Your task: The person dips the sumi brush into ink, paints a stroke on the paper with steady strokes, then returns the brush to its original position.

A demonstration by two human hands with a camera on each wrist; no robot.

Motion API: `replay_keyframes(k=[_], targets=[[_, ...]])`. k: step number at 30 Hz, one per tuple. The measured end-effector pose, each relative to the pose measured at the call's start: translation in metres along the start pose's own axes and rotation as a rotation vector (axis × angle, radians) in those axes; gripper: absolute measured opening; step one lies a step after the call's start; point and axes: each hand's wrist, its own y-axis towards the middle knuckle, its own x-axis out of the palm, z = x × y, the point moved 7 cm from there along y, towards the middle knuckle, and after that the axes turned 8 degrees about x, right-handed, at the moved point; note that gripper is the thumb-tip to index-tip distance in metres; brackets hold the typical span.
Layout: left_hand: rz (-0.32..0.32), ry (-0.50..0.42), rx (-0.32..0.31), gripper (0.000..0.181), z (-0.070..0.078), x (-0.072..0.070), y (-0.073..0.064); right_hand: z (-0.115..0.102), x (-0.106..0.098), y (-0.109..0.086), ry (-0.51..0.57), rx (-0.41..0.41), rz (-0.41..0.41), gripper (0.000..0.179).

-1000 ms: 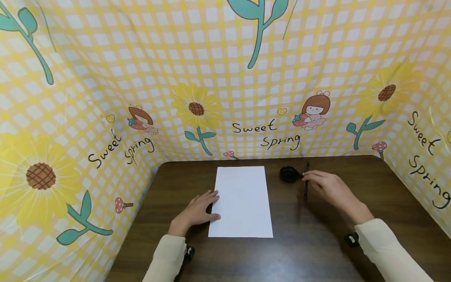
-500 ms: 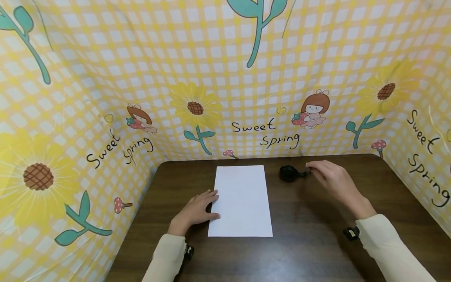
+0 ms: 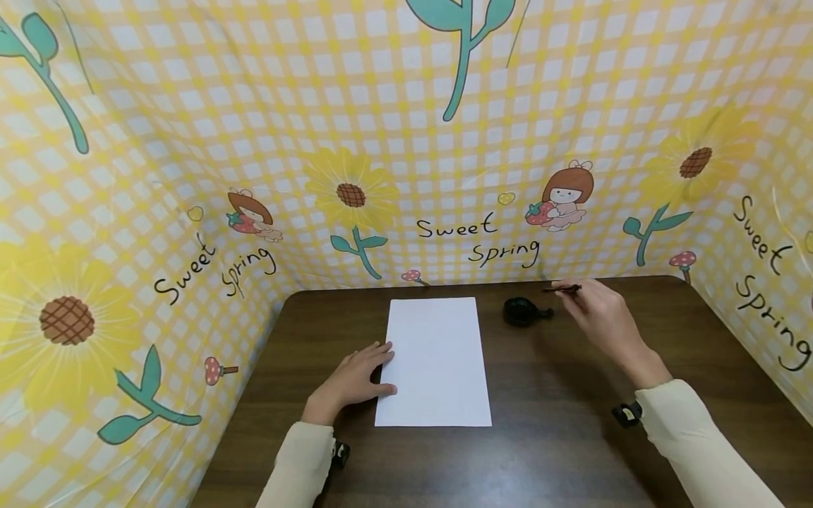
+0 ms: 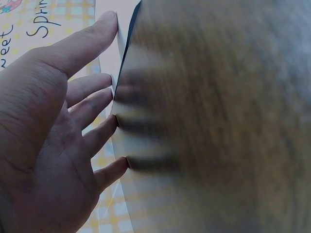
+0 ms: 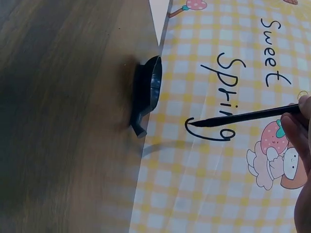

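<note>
A sheet of white paper point(image 3: 437, 363) lies on the table in the head view. My left hand point(image 3: 351, 379) rests on its left edge, fingers spread and fairly straight; the left wrist view shows the fingertips at the sheet's border. Beyond the paper's right side stands a small black dish with a short handle point(image 3: 521, 312), seen side-on in the right wrist view. My right hand point(image 3: 602, 317) pinches a slim dark brush point(image 5: 248, 115) between thumb and fingers. Held above the table near the dish's handle, the brush has its dark pointed tip clear of the dish.
The dark wooden table point(image 3: 444, 466) has rounded far corners. A yellow checked cloth point(image 3: 375, 127) printed with sunflowers and words hangs behind it and along both sides.
My right hand has lifted the brush off the table beside the dish's handle and moved slightly farther back. The brush has turned from pointing along the table to lying crosswise. My left hand stays put.
</note>
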Motion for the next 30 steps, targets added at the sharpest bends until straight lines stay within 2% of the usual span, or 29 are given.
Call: replay_keyframes(k=[5,11,15,20,25,30], targets=[[-0.005,0.005,-0.007,0.077,-0.001,0.0,0.0,0.003,-0.002,0.004,0.031,0.09,0.034,0.019],[-0.003,-0.007,-0.009,0.077,-0.001,-0.001,-0.001,0.009,-0.005,0.007,0.122,0.197,0.082,0.03],[-0.005,-0.011,-0.012,0.076,-0.001,-0.001,-0.001,0.015,-0.004,0.006,0.151,0.26,0.107,0.024],[0.0,-0.02,-0.007,0.077,0.0,0.0,-0.002,0.024,0.0,0.002,0.237,0.34,0.127,0.014],[-0.007,-0.024,-0.013,0.077,0.0,0.001,-0.002,0.029,0.006,0.0,0.301,0.377,0.139,0.009],[-0.013,-0.034,-0.018,0.077,0.0,0.003,0.0,0.034,0.01,-0.003,0.305,0.416,0.141,0.008]])
